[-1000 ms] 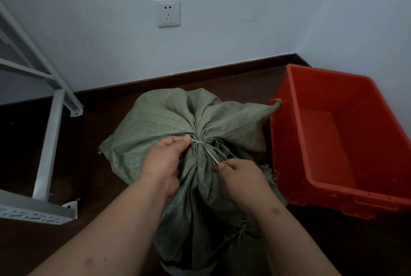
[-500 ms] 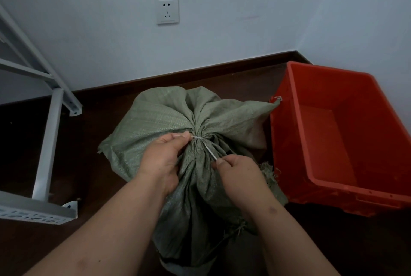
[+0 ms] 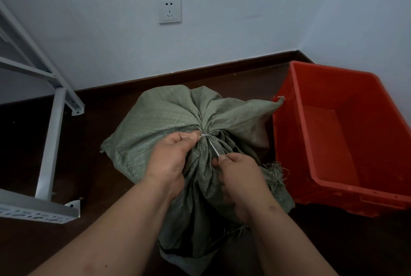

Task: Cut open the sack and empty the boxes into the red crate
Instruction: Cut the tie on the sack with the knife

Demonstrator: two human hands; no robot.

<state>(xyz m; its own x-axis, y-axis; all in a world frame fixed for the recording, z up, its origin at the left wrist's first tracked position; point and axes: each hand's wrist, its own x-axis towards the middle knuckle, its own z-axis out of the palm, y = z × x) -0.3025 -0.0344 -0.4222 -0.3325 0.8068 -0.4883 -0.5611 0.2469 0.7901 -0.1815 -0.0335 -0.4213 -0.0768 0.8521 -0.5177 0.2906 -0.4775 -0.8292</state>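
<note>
A green woven sack [image 3: 164, 117] stands on the dark floor, its neck gathered and bound by a white tie [image 3: 210, 142]. My left hand [image 3: 171, 155] pinches the tie at the knot on the neck's left side. My right hand [image 3: 240, 173] pinches the tie's loose end, which runs down and to the right from the knot. The red crate [image 3: 347, 142] stands directly to the right of the sack, with nothing visible inside. The sack's contents are hidden.
A grey metal shelf frame [image 3: 51, 146] stands at the left on the floor. White walls meet in a corner behind the crate, with a dark skirting board. A wall socket [image 3: 169, 9] sits above the sack.
Both hands stay on the tie with almost no shift. The view has tilted slightly, so the sack and crate sit a little higher in the frame.
</note>
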